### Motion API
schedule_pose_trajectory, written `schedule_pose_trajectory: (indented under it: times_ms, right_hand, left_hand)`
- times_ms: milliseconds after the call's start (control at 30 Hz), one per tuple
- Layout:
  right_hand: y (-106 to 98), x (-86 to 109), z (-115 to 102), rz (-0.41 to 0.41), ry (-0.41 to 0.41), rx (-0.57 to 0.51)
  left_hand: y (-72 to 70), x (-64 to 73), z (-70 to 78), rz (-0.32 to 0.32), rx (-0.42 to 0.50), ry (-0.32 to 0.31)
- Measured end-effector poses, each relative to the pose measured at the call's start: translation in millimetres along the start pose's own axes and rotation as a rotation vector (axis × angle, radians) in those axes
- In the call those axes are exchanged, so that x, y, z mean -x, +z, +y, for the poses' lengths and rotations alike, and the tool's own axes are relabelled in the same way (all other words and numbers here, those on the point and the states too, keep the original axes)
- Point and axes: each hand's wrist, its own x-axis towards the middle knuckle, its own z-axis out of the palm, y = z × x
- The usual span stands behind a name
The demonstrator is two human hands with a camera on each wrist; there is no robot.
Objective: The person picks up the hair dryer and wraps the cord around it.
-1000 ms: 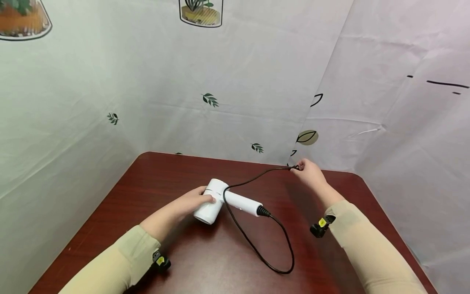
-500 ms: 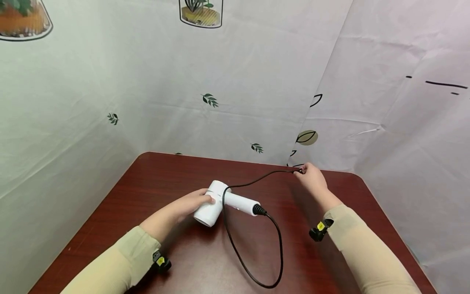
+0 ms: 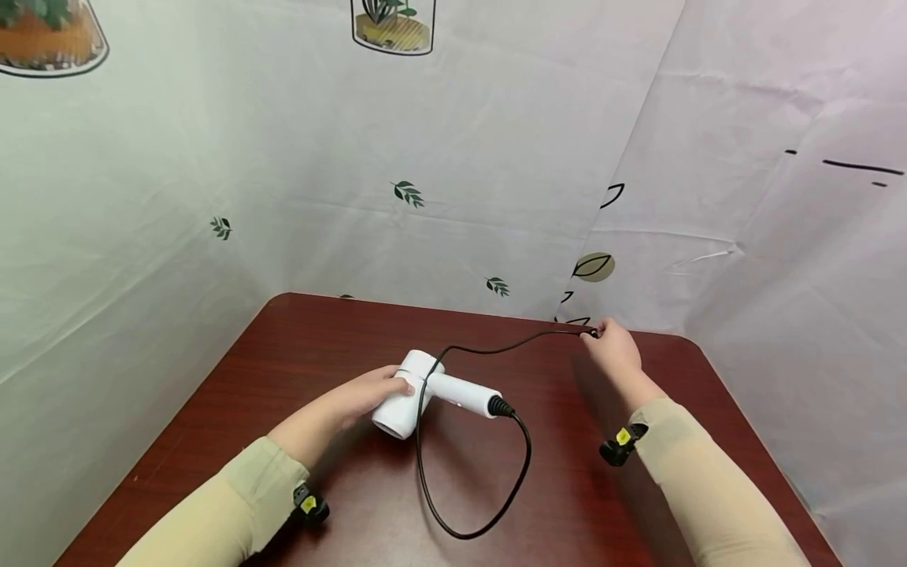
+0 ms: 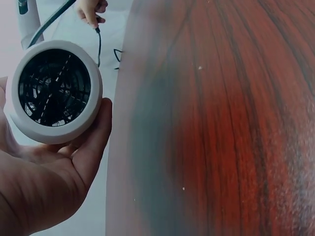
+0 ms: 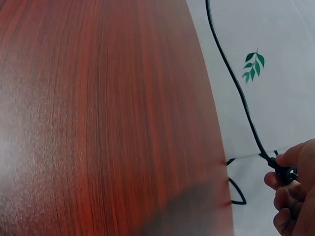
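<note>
Through the head camera I had the left hand (image 3: 368,392) gripping a white hair dryer (image 3: 400,408) by its head, the thumb laid over the near side; the dryer was over the middle of the table (image 3: 567,488), its handle slanting away toward the right hand (image 3: 615,350), though I could not tell whether it touched the wood; my left wrist view showed the round black grille (image 4: 54,87) facing the lens, with the palm and fingers cupped about the white casing; the right hand, near the far edge of the table and well apart from the dryer, pinched the black plug (image 5: 281,171) between thumb and fingers, the other fingertips curled in below; from there the black cord (image 3: 527,457) ran left, crossed the dryer close to where head and handle met, dropped into a wide loop on the near side and rose to the ribbed collar (image 3: 500,406) at the handle's end; behind the table I saw a pale wall covering (image 3: 496,134) printed with small green leaves (image 3: 408,193).
</note>
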Motion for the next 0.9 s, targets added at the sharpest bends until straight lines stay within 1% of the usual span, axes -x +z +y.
schedule_pose_trajectory:
  times_ms: [267, 333, 500, 800, 900]
  right_hand:
    - [-2.5, 1.1, 12.4, 0.0, 0.024, 0.005]
    - [-3.4, 1.8, 15.4, -0.001, 0.026, 0.0]
    - [-6.0, 5.0, 23.4, 0.002, 0.023, 0.009]
    - [-9.1, 13.3, 42.0, 0.0, 0.036, 0.018]
    - [-10.5, 15.3, 48.4, 0.004, 0.04, 0.026]
  left_hand:
    - [-2.9, -0.4, -2.6, 0.053, 0.024, -0.032]
    - [-3.5, -0.5, -3.0, 0.075, 0.034, -0.037]
    - [-5.5, -0.9, -3.6, 0.114, 0.05, -0.036]
    - [-8.8, 0.3, -4.4, 0.142, 0.062, -0.027]
    - [-9.9, 1.5, -3.8, 0.161, 0.065, -0.026]
